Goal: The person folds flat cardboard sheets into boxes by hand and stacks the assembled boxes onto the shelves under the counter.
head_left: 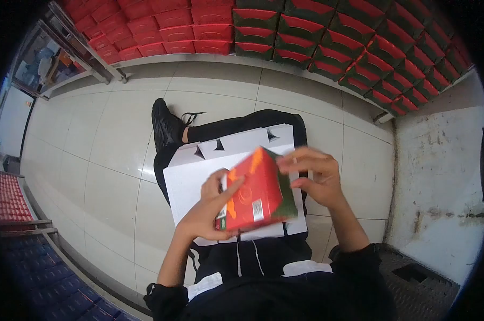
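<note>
A red and dark green carton (258,187) with orange markings and a barcode label is held tilted above my lap. My left hand (216,206) grips it from the left, thumb across the red face and fingers beneath. On the other side, my right hand (316,174) is raised at the green edge with its fingers apart; blur hides whether the fingertips touch it. Under the carton, flat white cardboard sheets (191,184) with black notches along the far edge lie across my legs.
Red boxes (164,29) and red-green boxes (338,51) fill a rack along the far side. Dark blue boxes (55,278) are stacked at lower left, below small red ones (12,198). A stained white panel (440,187) stands on the right. My shoe (167,125) rests on the tiled floor (108,160).
</note>
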`<state>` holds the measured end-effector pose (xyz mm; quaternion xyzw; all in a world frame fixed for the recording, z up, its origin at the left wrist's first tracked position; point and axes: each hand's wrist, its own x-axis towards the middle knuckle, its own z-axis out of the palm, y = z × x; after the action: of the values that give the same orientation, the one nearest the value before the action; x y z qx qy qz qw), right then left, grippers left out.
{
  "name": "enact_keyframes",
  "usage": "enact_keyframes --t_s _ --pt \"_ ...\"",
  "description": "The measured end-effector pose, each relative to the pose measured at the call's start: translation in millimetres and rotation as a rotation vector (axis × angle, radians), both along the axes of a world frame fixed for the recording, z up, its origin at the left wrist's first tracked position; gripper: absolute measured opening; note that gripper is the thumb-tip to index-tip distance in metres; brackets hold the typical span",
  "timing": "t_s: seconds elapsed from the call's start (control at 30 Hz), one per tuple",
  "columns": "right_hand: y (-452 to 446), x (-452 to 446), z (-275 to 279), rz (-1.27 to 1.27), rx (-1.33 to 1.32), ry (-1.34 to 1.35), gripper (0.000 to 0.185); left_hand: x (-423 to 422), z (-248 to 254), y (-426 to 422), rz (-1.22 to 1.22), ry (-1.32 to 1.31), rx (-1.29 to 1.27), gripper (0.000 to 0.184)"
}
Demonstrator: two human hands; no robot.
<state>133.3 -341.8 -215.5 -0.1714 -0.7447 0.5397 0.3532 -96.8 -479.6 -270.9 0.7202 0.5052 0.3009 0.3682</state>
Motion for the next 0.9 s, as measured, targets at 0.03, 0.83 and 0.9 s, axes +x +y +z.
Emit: enact_keyframes --t_s 0.03,0.83,0.9 --pt "5 -4 7 0.004 -0.001 -0.005 0.023 3 -1 -2 0.004 -0.005 -0.001 0.106" --pt "5 -31 3 -0.148 -0.292 0.237 0.046 25 14 -6 0.604 -1.494 0.161 0.066" --pt "-17 -40 -2 -0.121 0.427 0.031 0.041 32 36 14 1.021 -1.589 0.140 0.064"
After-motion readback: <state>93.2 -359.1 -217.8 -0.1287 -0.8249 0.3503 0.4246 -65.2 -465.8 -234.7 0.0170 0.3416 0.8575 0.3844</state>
